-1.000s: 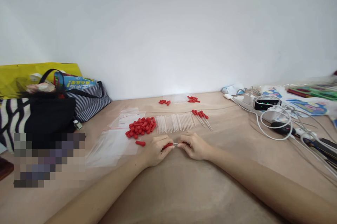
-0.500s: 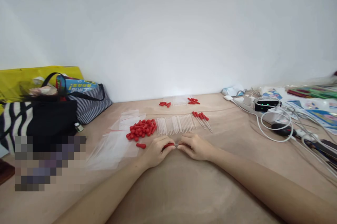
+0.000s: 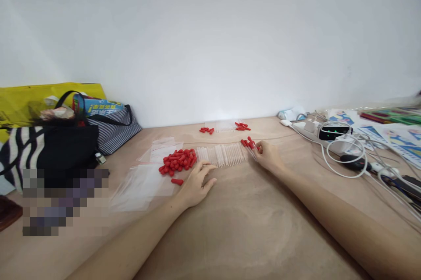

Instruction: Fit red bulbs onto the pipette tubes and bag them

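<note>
My left hand (image 3: 197,184) is open with its fingers apart, beside a single red rubber bulb (image 3: 177,181) and just right of a heap of red bulbs (image 3: 177,161). A row of clear thin tubes (image 3: 226,154) lies beyond it. My right hand (image 3: 267,154) is closed on a red-capped tube at the right end of the row, next to several other red-capped tubes (image 3: 247,143). Its fingertips partly cover the tube. Clear plastic bags (image 3: 141,186) lie left of the heap.
Farther back are small red bulbs (image 3: 207,130) and more tubes (image 3: 224,126) by the wall. Bags (image 3: 113,126) stand at the left. White cables (image 3: 345,175), a power strip (image 3: 305,130) and printed sheets (image 3: 391,140) lie at the right.
My hands have parted from the red-capped tube they both held. The right hand has moved right and away with it to the capped tubes; the left has opened.
</note>
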`<action>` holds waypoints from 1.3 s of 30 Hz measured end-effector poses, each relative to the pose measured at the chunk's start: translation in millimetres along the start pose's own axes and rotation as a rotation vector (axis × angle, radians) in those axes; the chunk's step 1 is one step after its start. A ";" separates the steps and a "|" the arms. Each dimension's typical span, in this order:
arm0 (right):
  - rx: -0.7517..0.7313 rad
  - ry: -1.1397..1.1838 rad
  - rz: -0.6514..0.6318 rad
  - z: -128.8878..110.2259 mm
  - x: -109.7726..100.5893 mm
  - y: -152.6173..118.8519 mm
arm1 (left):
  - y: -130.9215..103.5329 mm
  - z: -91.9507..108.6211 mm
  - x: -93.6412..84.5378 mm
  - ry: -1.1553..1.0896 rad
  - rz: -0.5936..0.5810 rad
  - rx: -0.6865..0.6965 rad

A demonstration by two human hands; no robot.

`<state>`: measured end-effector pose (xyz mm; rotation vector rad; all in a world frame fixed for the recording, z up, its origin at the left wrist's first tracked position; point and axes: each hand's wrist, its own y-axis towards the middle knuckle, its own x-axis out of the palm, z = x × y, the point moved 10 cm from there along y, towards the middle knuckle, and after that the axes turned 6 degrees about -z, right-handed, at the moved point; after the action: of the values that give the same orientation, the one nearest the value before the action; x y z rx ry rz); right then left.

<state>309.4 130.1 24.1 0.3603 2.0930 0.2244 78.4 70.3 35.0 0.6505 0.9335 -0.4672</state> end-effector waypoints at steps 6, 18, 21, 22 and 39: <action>0.051 -0.060 -0.034 2.9 14.3 9.5 | 1.2 0.9 1.1 0.032 -0.010 -0.004; 0.306 -0.110 -0.044 44.0 -2.0 18.6 | 1.4 4.3 0.7 0.010 -0.007 0.021; 0.329 -0.098 -0.113 56.7 -1.2 20.9 | 1.6 4.8 0.6 0.005 -0.008 0.022; 0.320 -0.089 -0.139 58.1 1.0 21.3 | 1.7 4.7 0.4 0.005 -0.007 0.019; 0.123 0.241 -0.244 -6.3 16.5 6.0 | 2.7 -9.2 -14.7 -0.227 0.155 -0.099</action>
<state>296.9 141.3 15.9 0.1531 2.3717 -0.0066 67.1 80.0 44.4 0.5620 0.6814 -0.3458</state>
